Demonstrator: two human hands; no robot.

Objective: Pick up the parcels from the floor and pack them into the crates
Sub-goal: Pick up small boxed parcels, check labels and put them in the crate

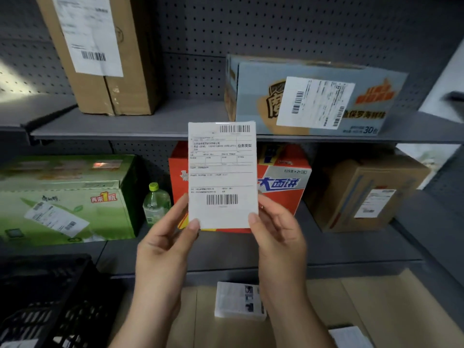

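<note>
Grey shelves (pixel 163 119) hold boxed parcels (pixel 319 96); left hand (pixel 163 247), right hand (pixel 278 242) pinch label (pixel 222 167) by lower corners; paper light, floppy. Black crate (pixel 45 297) near left.

White barcoded label (pixel 222 174); red box (pixel 281 182); green carton (pixel 67 199).

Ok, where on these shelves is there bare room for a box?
Upper shelf: bare between the tall brown carton and the blue box. Lower shelf: crowded with green box, bottle, red box, brown box; only its front strip is bare.
</note>
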